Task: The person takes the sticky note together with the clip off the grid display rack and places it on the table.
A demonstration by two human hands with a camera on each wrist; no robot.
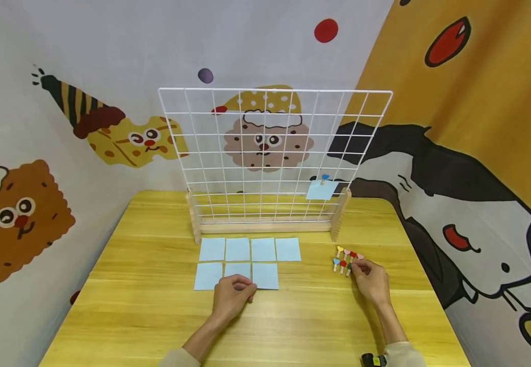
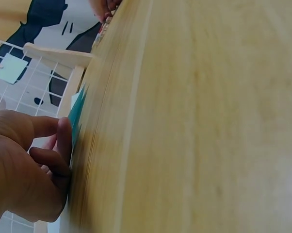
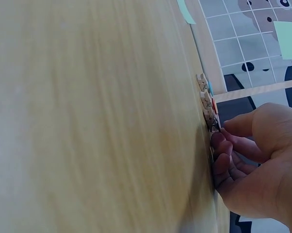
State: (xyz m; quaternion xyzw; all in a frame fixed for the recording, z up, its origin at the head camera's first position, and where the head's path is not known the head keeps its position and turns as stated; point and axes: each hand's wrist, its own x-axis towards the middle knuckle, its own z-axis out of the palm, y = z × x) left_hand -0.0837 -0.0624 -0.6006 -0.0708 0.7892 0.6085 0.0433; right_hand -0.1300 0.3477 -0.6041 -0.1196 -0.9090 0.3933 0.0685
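My left hand (image 1: pixel 234 295) pinches the near left corner of a light blue paper square (image 1: pixel 266 276), the rightmost in the near row. In the left wrist view that paper (image 2: pixel 77 112) tilts up at the fingertips. To the right, my right hand (image 1: pixel 373 280) has thumb and forefinger together at a small wooden clothespin with a pink heart (image 1: pixel 360 256), at the right end of a cluster of clothespins. Red, blue, yellow and pink hearts top the others, such as the red-hearted clothespin (image 1: pixel 343 264). The fingers partly hide the pinched clothespin.
A white wire grid (image 1: pixel 274 90) stands on a wooden base (image 1: pixel 265 226) behind the papers. At its lower right hangs a blue paper (image 1: pixel 322 190), held by a blue-hearted clothespin (image 1: pixel 324 178). Several more blue squares (image 1: pixel 212 250) lie in two rows on the wooden table (image 1: pixel 146 285).
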